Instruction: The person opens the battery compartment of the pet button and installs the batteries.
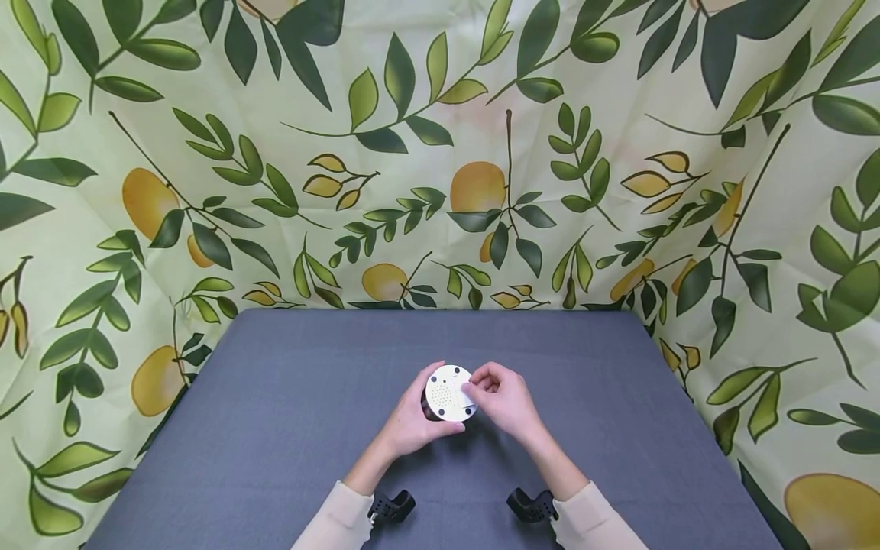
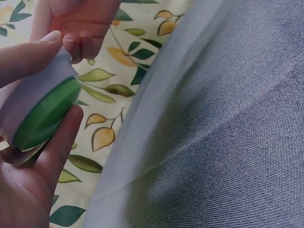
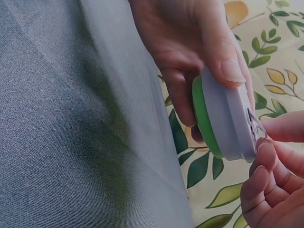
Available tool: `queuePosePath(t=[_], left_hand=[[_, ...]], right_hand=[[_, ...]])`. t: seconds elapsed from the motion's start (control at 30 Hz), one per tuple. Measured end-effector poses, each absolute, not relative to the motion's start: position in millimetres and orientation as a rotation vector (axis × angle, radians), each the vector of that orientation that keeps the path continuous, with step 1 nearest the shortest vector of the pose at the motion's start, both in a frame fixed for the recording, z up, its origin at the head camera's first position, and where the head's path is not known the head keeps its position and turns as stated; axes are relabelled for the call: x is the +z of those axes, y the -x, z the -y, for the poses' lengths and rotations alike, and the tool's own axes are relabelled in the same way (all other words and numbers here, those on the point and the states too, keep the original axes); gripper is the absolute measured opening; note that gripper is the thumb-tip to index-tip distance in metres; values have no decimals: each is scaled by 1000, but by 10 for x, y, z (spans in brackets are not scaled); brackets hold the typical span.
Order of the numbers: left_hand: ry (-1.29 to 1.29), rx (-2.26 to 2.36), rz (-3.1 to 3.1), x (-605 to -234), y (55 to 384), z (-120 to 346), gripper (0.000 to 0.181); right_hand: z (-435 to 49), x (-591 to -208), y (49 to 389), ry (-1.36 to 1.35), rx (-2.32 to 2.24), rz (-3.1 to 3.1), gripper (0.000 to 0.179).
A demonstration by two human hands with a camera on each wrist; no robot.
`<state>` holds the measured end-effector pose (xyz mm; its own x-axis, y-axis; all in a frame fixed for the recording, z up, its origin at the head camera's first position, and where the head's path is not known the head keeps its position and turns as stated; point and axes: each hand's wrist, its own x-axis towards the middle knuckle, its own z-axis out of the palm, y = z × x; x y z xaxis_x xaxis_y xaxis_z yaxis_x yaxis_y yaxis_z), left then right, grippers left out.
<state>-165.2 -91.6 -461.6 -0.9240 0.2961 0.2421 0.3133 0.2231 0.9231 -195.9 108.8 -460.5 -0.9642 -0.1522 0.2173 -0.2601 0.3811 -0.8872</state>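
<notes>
A round white device (image 1: pixel 443 397) is held above the table, its flat face with small holes and dark round feet turned up. A green band (image 3: pixel 205 118) runs round its side. My left hand (image 1: pixel 409 424) grips it by the rim, thumb on the near edge and fingers round the far side. At the right part of the face, my right hand (image 1: pixel 509 401) pinches a thin white cover (image 3: pixel 258 127) between thumb and fingertips. In the right wrist view this cover stands tilted off the face, with a narrow gap beneath it.
A grey cloth covers the table (image 1: pixel 309 367). Behind and at both sides hangs a white curtain (image 1: pixel 412 168) printed with leaves and fruit. Black wrist mounts (image 1: pixel 393 506) sit at both cuffs, low in the head view.
</notes>
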Motion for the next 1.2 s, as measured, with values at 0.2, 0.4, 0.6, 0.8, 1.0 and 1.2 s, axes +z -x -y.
queuePosePath(t=[0.2, 0.4, 0.6, 0.8, 1.0, 1.2], left_hand=[[611, -1866, 2433, -4620, 1648, 910, 97], [625, -1868, 2430, -4636, 1653, 912, 96], [621, -1883, 2432, -4843, 1765, 917, 100], [640, -1894, 2406, -4987, 1833, 935, 101], [684, -1906, 2381, -5004, 1832, 952, 98], [677, -1880, 2391, -4969, 1821, 949, 98]], right_hand=[[-1110, -4626, 1971, -391, 1629, 2507, 6], [-1132, -4655, 1992, -347, 1693, 2511, 11], [-1168, -4700, 2015, -267, 1812, 2558, 26], [-1204, -4791, 2062, -328, 2071, 2580, 31], [-1219, -4844, 2074, -404, 2322, 2462, 33], [-1216, -4894, 2094, -409, 2449, 2370, 31]])
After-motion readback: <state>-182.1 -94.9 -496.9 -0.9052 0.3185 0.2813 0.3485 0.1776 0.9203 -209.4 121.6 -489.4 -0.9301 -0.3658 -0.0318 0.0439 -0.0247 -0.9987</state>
